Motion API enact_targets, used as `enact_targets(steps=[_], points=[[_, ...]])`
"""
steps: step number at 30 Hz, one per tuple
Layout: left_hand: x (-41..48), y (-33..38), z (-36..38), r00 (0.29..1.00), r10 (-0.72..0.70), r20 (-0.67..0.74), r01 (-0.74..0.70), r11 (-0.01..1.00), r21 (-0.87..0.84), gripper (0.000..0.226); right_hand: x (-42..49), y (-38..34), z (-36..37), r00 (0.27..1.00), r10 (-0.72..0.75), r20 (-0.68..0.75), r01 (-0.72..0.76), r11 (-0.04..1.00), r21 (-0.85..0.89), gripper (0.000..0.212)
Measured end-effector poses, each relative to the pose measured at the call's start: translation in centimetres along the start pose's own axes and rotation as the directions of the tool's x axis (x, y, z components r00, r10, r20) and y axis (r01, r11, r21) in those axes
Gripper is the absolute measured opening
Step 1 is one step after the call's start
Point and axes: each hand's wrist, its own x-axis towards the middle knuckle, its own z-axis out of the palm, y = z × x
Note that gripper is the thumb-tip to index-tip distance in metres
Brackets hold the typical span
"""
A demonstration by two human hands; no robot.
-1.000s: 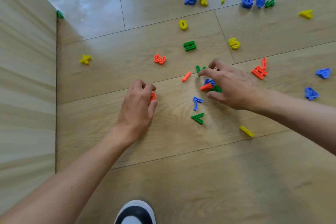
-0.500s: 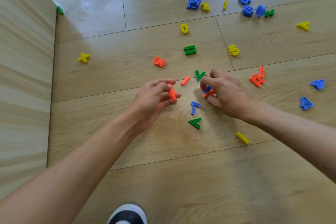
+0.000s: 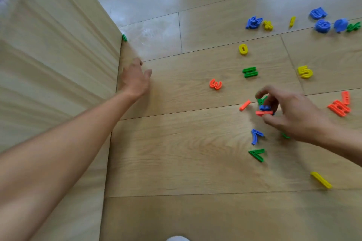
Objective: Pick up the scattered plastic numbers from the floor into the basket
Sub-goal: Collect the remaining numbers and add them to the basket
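Coloured plastic numbers lie scattered over the wooden floor. My right hand pinches a small stack of them: a green, a blue and an orange piece. Close around it lie an orange stick, a blue 7, a green 7 and an orange 3. My left hand is stretched far left, palm down on the floor beside the wooden panel; what is under it or in it is hidden. No basket is in view.
A tall wooden panel fills the left side, with a green piece at its corner. Farther off lie a yellow 0, a yellow 5, orange pieces, a yellow 1 and several blue numbers.
My left hand, which lifted an orange piece, has swung left to the panel, where a yellow piece lay. My right hand has raised its gathered pieces and added a green one.
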Motion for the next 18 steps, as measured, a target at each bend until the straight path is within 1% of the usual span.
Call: enact_targets(steps=[2,4,6,9,11,13,15,16,18], points=[[1.4,-2.0,0.7,0.998,0.012,0.054,-0.021,0.986,0.162,0.046,1.8,-1.1,-0.2,1.0,0.004,-0.013,-0.004,0.998,0.055,0.04],[1.8,-3.4,1.2,0.997,0.03,0.073,-0.046,0.974,0.223,0.04,3.8,-2.2,0.0,1.0,0.005,-0.025,-0.003,0.998,0.062,0.037],[2.1,-3.8,2.0,0.995,0.087,0.056,-0.096,0.978,0.185,0.032,5.6,-2.9,0.2,1.0,0.001,-0.008,-0.001,1.0,0.015,0.034],[2.1,-3.9,2.7,0.981,0.186,0.05,-0.191,0.974,0.121,0.028,6.7,-3.2,0.9,0.995,-0.062,0.075,0.07,0.991,-0.112,0.026],[2.0,-3.8,2.7,0.97,0.24,0.035,-0.242,0.964,0.107,0.026,6.4,-3.0,1.3,0.989,-0.099,0.109,0.114,0.984,-0.137,0.023],[1.5,-2.8,2.3,0.958,0.287,0.006,-0.286,0.957,0.055,0.021,5.9,-2.6,1.5,0.988,-0.131,0.085,0.141,0.981,-0.133,0.021],[0.7,-0.6,2.0,0.925,0.379,-0.021,-0.379,0.925,-0.03,0.016,5.4,-2.3,1.5,0.984,-0.165,0.064,0.173,0.974,-0.147,0.02],[0.2,0.9,1.9,0.893,0.449,-0.024,-0.449,0.89,-0.08,0.014,5.2,-2.3,1.5,0.981,-0.185,0.067,0.193,0.967,-0.167,0.019],[-0.8,4.6,1.9,0.792,0.611,-0.007,-0.605,0.782,-0.153,0.016,5.0,-2.3,1.6,0.973,-0.212,0.092,0.228,0.946,-0.23,0.017]])
